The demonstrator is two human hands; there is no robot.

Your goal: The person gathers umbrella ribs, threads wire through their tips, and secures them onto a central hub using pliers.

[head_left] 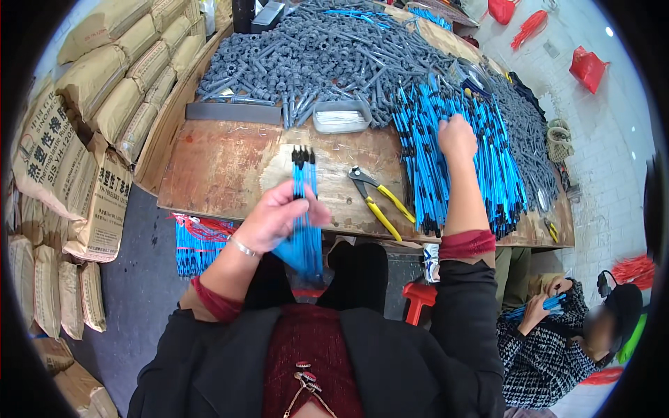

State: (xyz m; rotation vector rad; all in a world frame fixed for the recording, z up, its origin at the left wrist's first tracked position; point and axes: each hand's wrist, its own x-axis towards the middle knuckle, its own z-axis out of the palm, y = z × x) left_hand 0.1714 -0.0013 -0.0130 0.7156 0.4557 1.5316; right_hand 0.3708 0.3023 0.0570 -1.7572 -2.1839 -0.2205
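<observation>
My left hand (282, 216) is closed round a small upright bundle of thin blue rods with black tips (304, 174), held over the table's front edge. The bundle's lower part is blurred. My right hand (458, 137) is curled on top of a large heap of the same blue black-tipped rods (425, 174) at the right of the table. Its fingertips are turned from view, so what they grip cannot be made out. Between my hands lies a pair of pincers (382, 202) with yellow-and-black handles, jaws pointing away from me.
Dark grey plastic fittings (293, 59) cover the back of the wooden table (209, 160). A clear tray of white sticks (341, 117) stands before them. Paper sacks (104, 90) are stacked left. Bundled blue rods (198, 244) sit below the table. A co-worker (557, 341) holds blue rods at right.
</observation>
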